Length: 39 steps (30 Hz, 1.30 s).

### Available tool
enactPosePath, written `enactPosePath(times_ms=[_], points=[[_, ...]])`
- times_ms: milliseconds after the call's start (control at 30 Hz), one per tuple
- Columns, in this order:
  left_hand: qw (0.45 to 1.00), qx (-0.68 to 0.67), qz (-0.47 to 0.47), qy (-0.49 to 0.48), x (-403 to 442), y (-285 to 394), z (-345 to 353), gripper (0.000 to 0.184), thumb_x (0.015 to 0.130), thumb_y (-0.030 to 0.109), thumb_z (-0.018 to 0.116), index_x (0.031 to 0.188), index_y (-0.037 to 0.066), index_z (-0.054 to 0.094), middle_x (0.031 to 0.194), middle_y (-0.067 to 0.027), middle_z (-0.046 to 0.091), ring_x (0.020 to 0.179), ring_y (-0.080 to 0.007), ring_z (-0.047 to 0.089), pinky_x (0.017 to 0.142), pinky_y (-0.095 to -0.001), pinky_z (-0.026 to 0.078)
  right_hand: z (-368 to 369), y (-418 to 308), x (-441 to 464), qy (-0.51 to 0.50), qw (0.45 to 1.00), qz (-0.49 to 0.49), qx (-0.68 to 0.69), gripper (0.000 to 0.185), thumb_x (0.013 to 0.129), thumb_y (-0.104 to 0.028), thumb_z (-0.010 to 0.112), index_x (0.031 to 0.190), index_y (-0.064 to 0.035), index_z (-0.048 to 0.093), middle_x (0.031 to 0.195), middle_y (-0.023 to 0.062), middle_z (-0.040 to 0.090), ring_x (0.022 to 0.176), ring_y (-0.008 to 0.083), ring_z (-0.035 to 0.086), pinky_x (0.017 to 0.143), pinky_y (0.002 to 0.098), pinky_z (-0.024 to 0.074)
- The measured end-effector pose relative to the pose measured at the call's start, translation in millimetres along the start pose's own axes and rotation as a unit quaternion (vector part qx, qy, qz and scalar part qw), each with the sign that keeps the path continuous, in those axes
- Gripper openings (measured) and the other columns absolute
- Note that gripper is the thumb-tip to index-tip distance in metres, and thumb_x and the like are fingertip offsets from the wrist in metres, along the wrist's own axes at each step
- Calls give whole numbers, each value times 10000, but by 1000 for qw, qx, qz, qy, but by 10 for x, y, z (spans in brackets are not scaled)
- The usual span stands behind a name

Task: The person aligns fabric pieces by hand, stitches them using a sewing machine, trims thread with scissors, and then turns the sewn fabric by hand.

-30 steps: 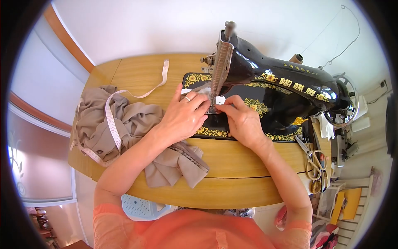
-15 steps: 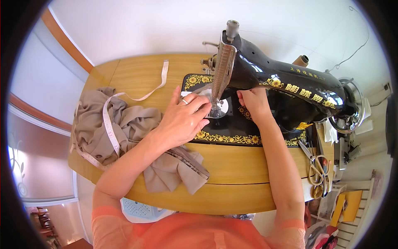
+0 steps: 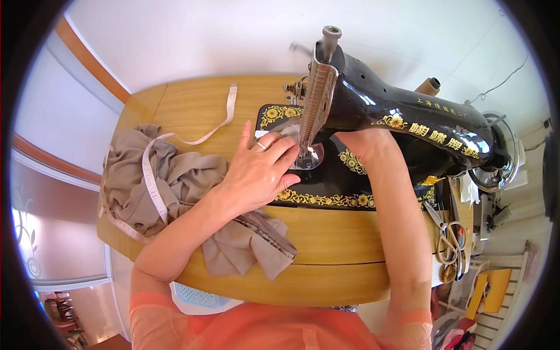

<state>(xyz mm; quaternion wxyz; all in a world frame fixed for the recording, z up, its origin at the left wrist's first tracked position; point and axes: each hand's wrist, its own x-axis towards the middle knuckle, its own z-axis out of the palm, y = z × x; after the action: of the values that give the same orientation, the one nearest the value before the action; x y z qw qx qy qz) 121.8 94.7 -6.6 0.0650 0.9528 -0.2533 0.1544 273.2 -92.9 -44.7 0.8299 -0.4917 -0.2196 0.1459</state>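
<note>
Gold lettering (image 3: 434, 137) reading 蝴蝶牌 marks the sewing machine (image 3: 373, 87); the left hand (image 3: 259, 169), thumb spread, lies by its presser foot (image 3: 303, 157), brown fabric (image 3: 192, 175) leftward; the right hand (image 3: 368, 143) is underneath, its hold impossible to tell.

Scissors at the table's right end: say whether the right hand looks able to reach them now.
Probably yes, but not directly: the right hand is partly hidden under the sewing machine's arm and would likely have to draw back first. Nothing appears to lie over the scissors.
</note>
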Motion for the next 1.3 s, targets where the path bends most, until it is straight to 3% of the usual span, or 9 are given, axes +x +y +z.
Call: enactPosePath(times_ms=[100, 333, 800, 900, 967, 1100, 1167, 1233, 1300], points=[[1000, 12, 5, -3, 6, 4, -14, 510, 804, 381, 687, 1196, 64, 611, 1245, -38, 521, 1179, -248, 469, 1042, -657, 291, 372, -442, -40, 138, 952, 146, 232, 163, 961, -158, 519, 1095, -80, 569, 1129, 65, 613, 1025, 170, 556, 908, 338, 464], [1000, 9, 8, -2, -1, -9, 7, 532, 821, 428, 662, 1192, 49, 622, 1262, -21, 533, 1176, -248, 468, 1039, -673, 272, 468, -414, -51, 158, 963, 135, 171, 345, 976, -268, 501, 1242, -58, 562, 1158, 97, 645, 1047, 198, 614, 927, 354, 495], [1000, 2, 13, -19, -38, -5, -50, 500, 829, 425, 651, 1175, 65, 640, 1265, 14, 548, 1174, -226, 472, 1041, -689, 245, 438, -410, -65, 138, 966, 134, 175, 310, 970, -232, 525, 1225, -63, 580, 1156, 82, 652, 1020, 181, 615, 904, 348, 499], [1000, -1, 12, -11, -44, -16, -24, 486, 842, 407, 643, 1192, 70, 632, 1277, 14, 542, 1189, -216, 467, 1046, -685, 243, 785, -708, -265, 191, 970, 135, 69, 182, 952, -114, 543, 1124, -61, 571, 1110, 58, 618, 969, 168, 571, 912, 324, 459], [1000, -7, 6, -14, -40, -28, -26, 482, 849, 395, 639, 1207, 74, 621, 1288, 13, 534, 1199, -214, 464, 1047, -681, 245, 828, -790, -338, 195, 938, 199, -207, 187, 959, -122, 540, 1117, -40, 599, 1067, 52, 626, 906, 156, 575, 867, 303, 454], [1000, -18, 0, -24, -41, -34, -34, 462, 870, 363, 627, 1235, 81, 602, 1307, 12, 519, 1214, -215, 457, 1046, -675, 252, 641, -1085, -732, 42, 889, 208, -405, 257, 937, -150, 574, 1089, 42, 653, 976, 66, 639, 858, 127, 583, 773, 254, 460], [1000, -14, -3, -17, -34, -30, -26, 442, 883, 344, 619, 1240, 85, 598, 1308, 13, 517, 1216, -216, 456, 1043, -672, 258, 755, -1296, -1158, 54, 929, 43, -363, 202, 929, -107, 576, 1021, 42, 675, 916, 63, 613, 814, 109, 561, 732, 231, 440], [1000, -13, -9, -14, -36, -25, -20, 421, 896, 327, 609, 1243, 89, 596, 1308, 10, 516, 1217, -219, 456, 1040, -669, 265, 678, -1562, -1498, 112, 837, -132, -519, 136, 907, -21, 597, 1010, 5, 683, 960, 82, 643, 880, 143, 591, 761, 257, 470], [1000, -13, -11, -16, -27, -23, -20, 400, 908, 310, 597, 1245, 94, 595, 1309, 3, 515, 1217, -223, 456, 1037, -665, 271, 364, -1779, -1673, 272, 590, -353, -673, 181, 907, -5, 590, 1068, -9, 671, 1055, 76, 640, 930, 154, 576, 794, 266, 464]])
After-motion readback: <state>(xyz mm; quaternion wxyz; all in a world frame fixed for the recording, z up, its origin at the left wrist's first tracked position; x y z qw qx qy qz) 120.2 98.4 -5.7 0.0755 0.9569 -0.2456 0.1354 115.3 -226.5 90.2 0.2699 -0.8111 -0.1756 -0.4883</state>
